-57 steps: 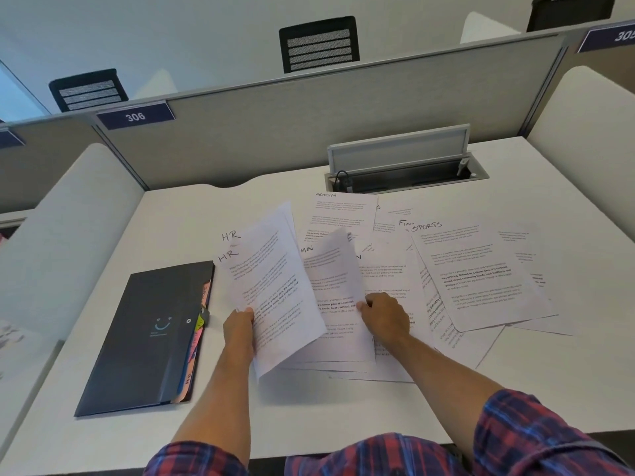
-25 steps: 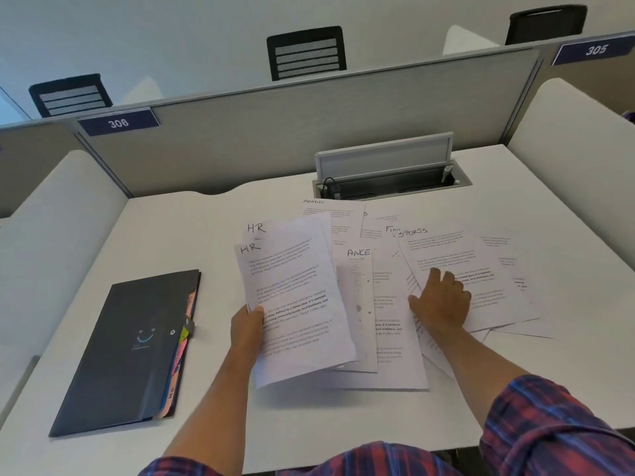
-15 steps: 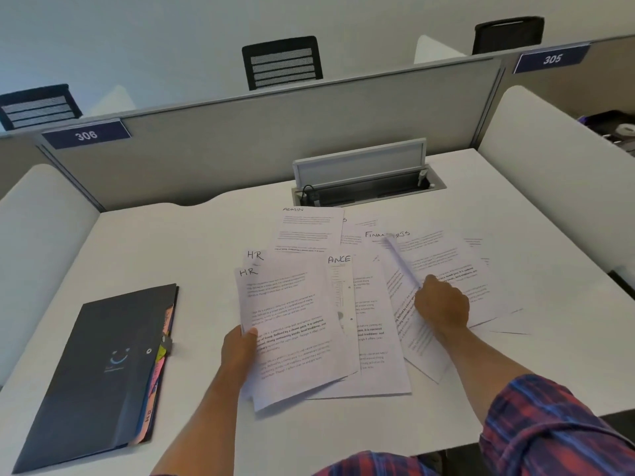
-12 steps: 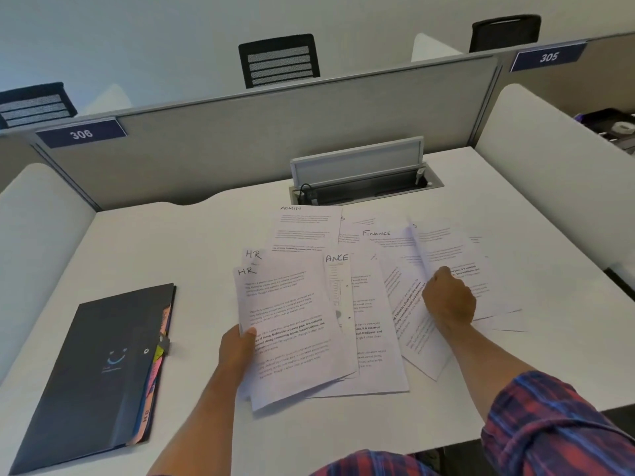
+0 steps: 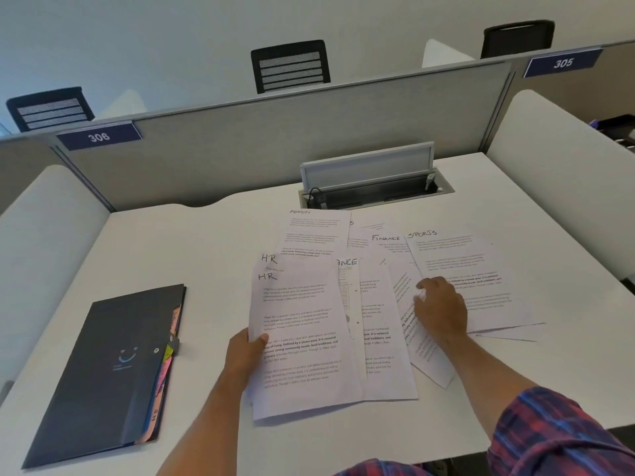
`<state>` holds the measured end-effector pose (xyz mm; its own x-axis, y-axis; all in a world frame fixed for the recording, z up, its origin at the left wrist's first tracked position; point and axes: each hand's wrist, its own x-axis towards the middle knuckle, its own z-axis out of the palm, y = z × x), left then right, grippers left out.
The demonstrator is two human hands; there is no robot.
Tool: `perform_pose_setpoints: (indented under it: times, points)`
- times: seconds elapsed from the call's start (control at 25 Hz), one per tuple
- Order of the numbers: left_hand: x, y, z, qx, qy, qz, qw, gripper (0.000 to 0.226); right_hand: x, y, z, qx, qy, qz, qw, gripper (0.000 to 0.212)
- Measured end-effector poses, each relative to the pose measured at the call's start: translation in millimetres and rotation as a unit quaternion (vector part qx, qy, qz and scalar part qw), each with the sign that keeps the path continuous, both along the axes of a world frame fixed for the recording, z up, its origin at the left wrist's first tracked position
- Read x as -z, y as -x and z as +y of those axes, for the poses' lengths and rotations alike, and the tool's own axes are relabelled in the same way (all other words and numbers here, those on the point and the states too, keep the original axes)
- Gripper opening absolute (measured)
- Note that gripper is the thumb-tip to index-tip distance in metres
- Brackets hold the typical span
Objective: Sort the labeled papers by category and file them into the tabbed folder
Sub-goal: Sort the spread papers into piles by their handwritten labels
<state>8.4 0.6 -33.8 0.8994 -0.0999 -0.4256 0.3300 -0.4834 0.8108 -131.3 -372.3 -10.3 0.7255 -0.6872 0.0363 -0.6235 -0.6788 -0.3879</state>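
Labeled papers are spread over the white desk [image 5: 171, 249]. My left hand [image 5: 245, 355] grips the left edge of a small stack headed HR [image 5: 299, 341], thumb on top. Beside it lie sheets marked FINANCE [image 5: 385, 338], one marked ADMIN [image 5: 312, 231], and at the right one marked SPORTS [image 5: 481, 276]. My right hand [image 5: 441, 310] sits with curled fingers at the SPORTS sheet's left edge and pinches it. The dark tabbed folder [image 5: 103, 365] lies closed at the left, its coloured tabs [image 5: 165, 365] showing along the right side.
An open cable box [image 5: 374, 187] with a raised lid is set into the desk behind the papers. Grey partitions [image 5: 240, 149] and white side panels [image 5: 549, 166] fence the desk. Chair backs stand beyond the partition.
My right hand left the middle sheets, went to the SPORTS sheet, lifted its left edge and slid it right, uncovering the FINANCE heading. My left hand kept hold of the HR stack.
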Motion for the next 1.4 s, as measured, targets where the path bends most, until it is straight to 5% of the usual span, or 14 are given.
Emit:
perform_pose_setpoints:
  times: [0.12, 0.52, 0.76, 0.88, 1.0, 1.16, 1.28, 1.4]
  points:
    - [-1.2, 0.9, 1.6, -0.009, 0.019, 0.009, 1.0, 0.007, -0.5, -9.0, 24.2, -0.067, -0.121, -0.051, 0.989, 0.016]
    - [-25.3, 1.7, -7.3, -0.081, 0.156, 0.073, 0.982, 0.011, -8.5, -40.6, 83.6, -0.117, -0.378, -0.094, 0.914, 0.049]
    - [-33.1, 0.3, -22.7, -0.031, 0.243, 0.108, 0.964, 0.042, -11.1, -45.7, 89.3, -0.131, -0.548, -0.123, 0.817, 0.039]
    - [-35.4, 1.5, -30.9, 0.024, 0.236, 0.121, 0.964, 0.055, -5.1, -44.3, 88.6, -0.104, -0.557, -0.14, 0.812, 0.033]
    - [-35.1, 2.1, -37.6, 0.008, 0.158, 0.051, 0.986, 0.047, 0.8, -41.1, 81.5, -0.062, -0.538, -0.16, 0.825, 0.031]
    - [-29.3, 1.6, -34.6, -0.079, -0.173, -0.091, 0.977, 0.053, 2.9, -33.8, 53.5, 0.018, -0.477, -0.2, 0.856, 0.03]
    - [-28.6, 6.9, -30.6, -0.005, -0.339, -0.032, 0.94, 0.083, 4.9, -24.6, 21.0, 0.121, -0.414, -0.23, 0.872, 0.027]
    - [-28.7, 10.7, -33.1, 0.031, -0.383, -0.01, 0.923, 0.09, 13.2, -13.0, -3.5, 0.199, -0.371, -0.208, 0.883, 0.016]
